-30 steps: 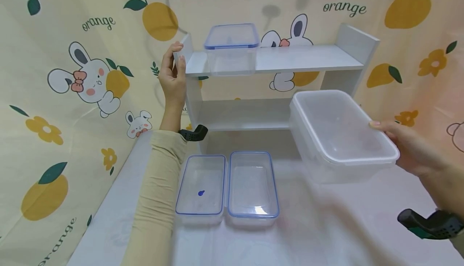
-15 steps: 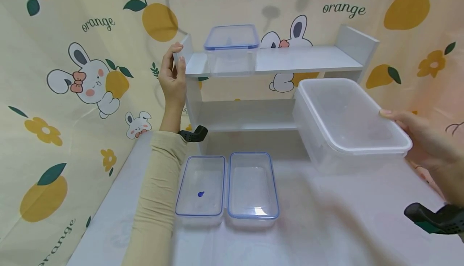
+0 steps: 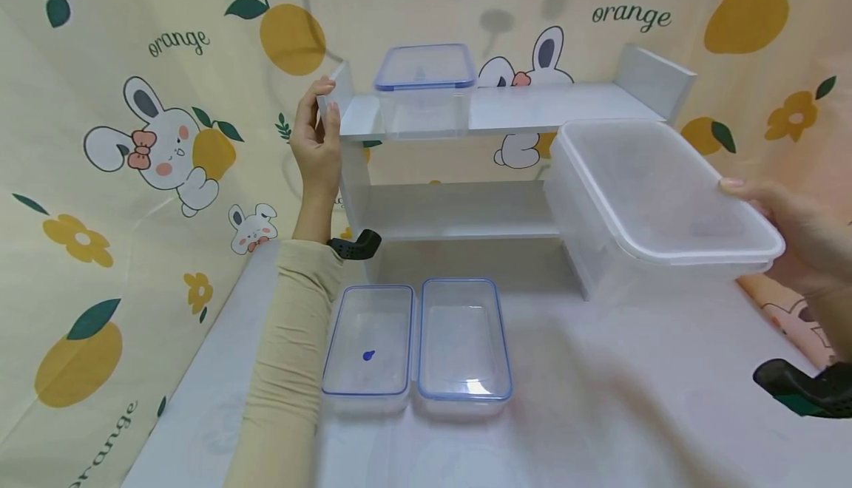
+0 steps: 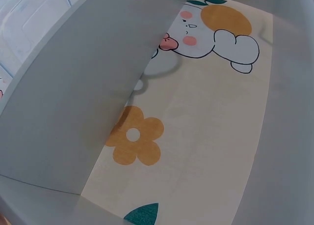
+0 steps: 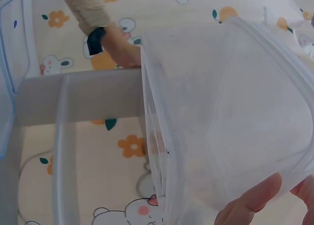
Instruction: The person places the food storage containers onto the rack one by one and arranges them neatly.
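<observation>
On the tabletop, a left box and a right box stand side by side, both clear with blue rims; the left box bears 1 small blue mark. Nearer lies the beige sleeve of the left arm. To the right of these 2 boxes, the right hand holds 1 large tub, translucent with a white rim, raised off the tabletop in front of the right end of the rack. Its grip pinches the tub's right edge, thumb on the rim, the other fingers largely hidden. Whether the tub touches the rack I cannot tell.

Farther back, the left hand has its grip closed round the upper left end panel of the rack, thumb and fingers at its edge. Each wrist, 2 in all, wears 1 black band. The rack shows 2 boards; on the top one, toward the left, stands 1 more box, also blue-rimmed, making 3. Behind everything hangs a printed cloth, with 2 whole "orange" words on the upper part.
</observation>
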Demonstrator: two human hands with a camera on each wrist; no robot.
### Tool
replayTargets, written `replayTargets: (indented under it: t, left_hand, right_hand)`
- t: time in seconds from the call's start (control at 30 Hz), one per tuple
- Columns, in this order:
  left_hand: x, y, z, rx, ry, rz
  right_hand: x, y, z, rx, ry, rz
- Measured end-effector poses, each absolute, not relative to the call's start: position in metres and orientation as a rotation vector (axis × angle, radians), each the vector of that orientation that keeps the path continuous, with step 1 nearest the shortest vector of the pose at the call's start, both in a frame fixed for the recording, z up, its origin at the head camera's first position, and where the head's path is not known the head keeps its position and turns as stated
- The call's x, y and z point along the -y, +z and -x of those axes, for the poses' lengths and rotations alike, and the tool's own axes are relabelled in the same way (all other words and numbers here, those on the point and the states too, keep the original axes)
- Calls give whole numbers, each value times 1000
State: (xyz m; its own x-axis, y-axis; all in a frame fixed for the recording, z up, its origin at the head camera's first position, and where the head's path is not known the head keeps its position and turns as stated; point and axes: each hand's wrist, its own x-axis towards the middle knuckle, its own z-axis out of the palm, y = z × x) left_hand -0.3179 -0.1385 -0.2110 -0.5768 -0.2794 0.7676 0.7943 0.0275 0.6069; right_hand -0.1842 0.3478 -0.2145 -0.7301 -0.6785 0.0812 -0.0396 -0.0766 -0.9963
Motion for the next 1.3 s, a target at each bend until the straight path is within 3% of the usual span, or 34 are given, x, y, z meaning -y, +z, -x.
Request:
replayTargets:
  t: [0.27, 0.5, 0.8, 1.3]
  left_hand:
    - [138, -208, 315, 1473, -1668, 562]
    - [139, -209, 316, 1468, -1674, 557]
    - [139, -210, 317, 1498, -1669, 537]
    - [138, -211, 316, 1528, -1654, 534]
  right_hand:
    - [-324, -193, 175, -1655, -2284, 853]
    - [-343, -189, 185, -1649, -2100, 710]
    - [-330, -179, 186, -1469, -2319, 813]
    - [-335, -165, 205, -1347, -2095, 852]
